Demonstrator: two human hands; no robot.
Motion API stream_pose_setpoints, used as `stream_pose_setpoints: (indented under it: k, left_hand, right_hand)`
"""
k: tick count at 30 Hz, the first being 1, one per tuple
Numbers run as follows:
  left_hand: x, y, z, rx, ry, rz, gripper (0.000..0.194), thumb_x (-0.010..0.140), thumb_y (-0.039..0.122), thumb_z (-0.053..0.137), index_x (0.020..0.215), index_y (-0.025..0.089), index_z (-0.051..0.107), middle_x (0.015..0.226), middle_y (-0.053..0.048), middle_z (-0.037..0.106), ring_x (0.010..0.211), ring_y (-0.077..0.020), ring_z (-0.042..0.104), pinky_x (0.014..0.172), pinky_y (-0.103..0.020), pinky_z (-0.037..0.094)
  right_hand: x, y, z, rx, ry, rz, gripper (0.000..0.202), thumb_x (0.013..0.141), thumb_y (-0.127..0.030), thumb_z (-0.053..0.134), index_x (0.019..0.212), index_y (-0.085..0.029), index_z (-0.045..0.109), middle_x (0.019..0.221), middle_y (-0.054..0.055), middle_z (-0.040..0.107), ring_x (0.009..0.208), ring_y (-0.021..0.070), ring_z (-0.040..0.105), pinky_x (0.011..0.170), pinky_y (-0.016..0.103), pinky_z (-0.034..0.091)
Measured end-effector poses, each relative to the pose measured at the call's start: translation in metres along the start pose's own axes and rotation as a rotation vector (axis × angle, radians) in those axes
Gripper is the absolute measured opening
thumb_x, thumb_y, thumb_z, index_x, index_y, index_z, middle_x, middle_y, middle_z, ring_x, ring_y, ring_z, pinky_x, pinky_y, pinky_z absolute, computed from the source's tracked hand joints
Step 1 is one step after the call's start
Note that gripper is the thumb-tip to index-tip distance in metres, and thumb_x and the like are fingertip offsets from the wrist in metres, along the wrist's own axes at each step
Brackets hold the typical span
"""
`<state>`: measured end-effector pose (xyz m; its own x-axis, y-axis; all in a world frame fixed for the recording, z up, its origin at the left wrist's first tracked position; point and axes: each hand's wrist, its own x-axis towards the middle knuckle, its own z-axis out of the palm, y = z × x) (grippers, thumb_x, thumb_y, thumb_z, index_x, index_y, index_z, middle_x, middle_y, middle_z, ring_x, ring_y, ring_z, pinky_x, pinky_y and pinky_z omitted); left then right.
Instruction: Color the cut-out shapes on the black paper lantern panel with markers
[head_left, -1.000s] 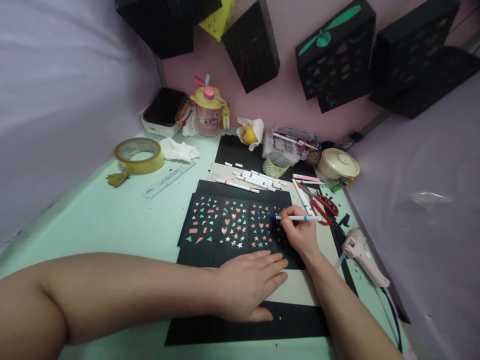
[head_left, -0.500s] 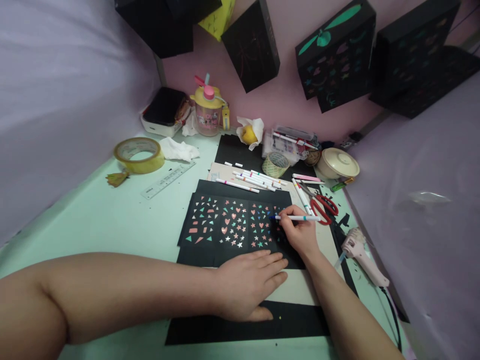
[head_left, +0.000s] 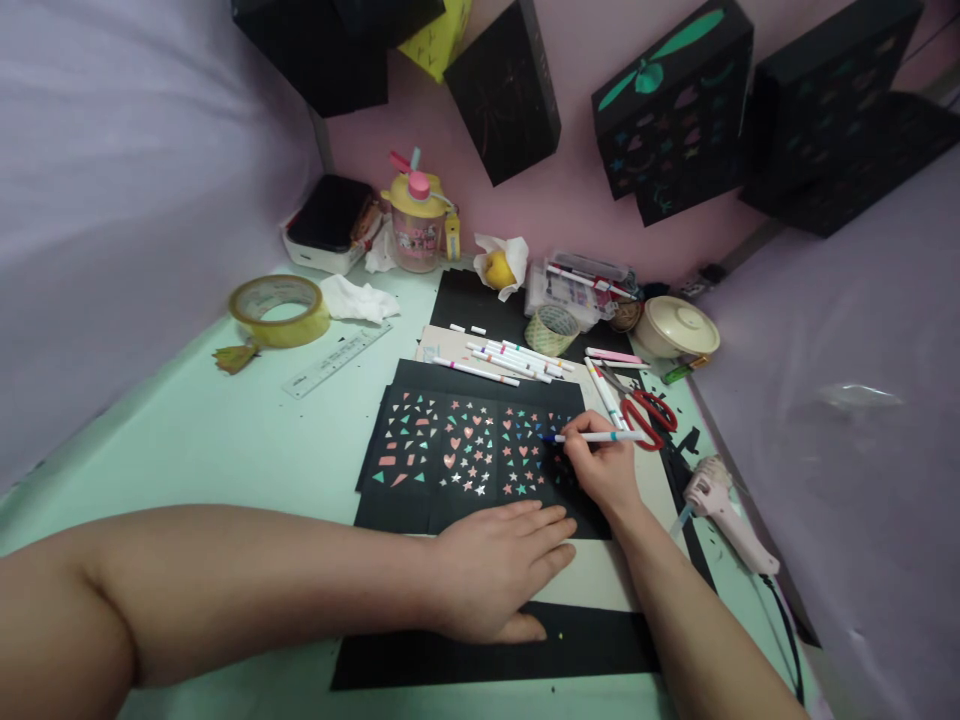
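Observation:
My right hand [head_left: 602, 462] is closed around a white marker [head_left: 611, 436] with a blue band, its dark blue tip pointing left at the black card [head_left: 409, 374]. Coloured shapes cover the card in columns: triangles, hearts, stars and small blocks in pink, green, silver and blue. Flat across the card's lower edge and the pale board [head_left: 596, 572] beneath lies my left hand [head_left: 504, 570], fingers stretched out and holding nothing. The card's right end is partly hidden by my right hand.
Several white markers [head_left: 510, 362] lie behind the card. Red-handled scissors [head_left: 651, 416] and a pale pink glue gun [head_left: 724, 510] are on the right. Left are a tape roll [head_left: 244, 310] and a clear ruler [head_left: 337, 362]. Black boxes [head_left: 675, 120] hang above, near the pink wall.
My right hand and the marker have shifted very slightly to the right. My left hand has stayed in place on the card.

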<state>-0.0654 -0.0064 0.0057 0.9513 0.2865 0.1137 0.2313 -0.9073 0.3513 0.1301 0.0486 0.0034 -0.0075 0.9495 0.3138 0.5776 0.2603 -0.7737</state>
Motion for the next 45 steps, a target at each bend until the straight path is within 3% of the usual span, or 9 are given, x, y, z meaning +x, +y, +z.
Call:
stream_pose_setpoints:
  k: [27,32,45]
  left_hand:
    - [-0.0013,-0.0003,0.0028,0.001,0.012,0.008,0.068,0.089,0.052,0.045,0.14,0.007,0.035,0.149,-0.015,0.03,0.138,-0.0261,0.024,0.114,-0.037,0.017]
    - [-0.0007,-0.0004,0.0012,-0.001,-0.005,0.004,0.068,0.089,0.052,0.045,0.14,0.007,0.034,0.149,-0.014,0.029,0.139,-0.0256,0.023,0.114,-0.037,0.017]
    - [0.0005,0.0,0.0005,-0.003,0.024,0.0,0.069,0.088,0.052,0.047,0.14,0.008,0.036,0.149,-0.014,0.03,0.138,-0.025,0.025,0.114,-0.036,0.019]
  right_hand:
    - [-0.0003,-0.0054,0.0005,-0.008,0.029,0.002,0.015,0.079,-0.017,0.051,0.064,-0.02,0.053,0.056,-0.004,0.054,0.053,0.0112,0.049,0.052,0.023,0.038]
    - [-0.0018,-0.0062,0.0016,0.003,-0.026,-0.027,0.011,0.083,-0.021,0.052,0.073,-0.02,0.057,0.063,-0.002,0.058,0.059,0.0126,0.053,0.056,0.024,0.041]
    - [-0.0011,-0.0059,0.0031,-0.024,-0.101,-0.041,0.013,0.085,-0.021,0.05,0.074,-0.019,0.058,0.066,-0.001,0.059,0.062,0.013,0.055,0.059,0.024,0.042]
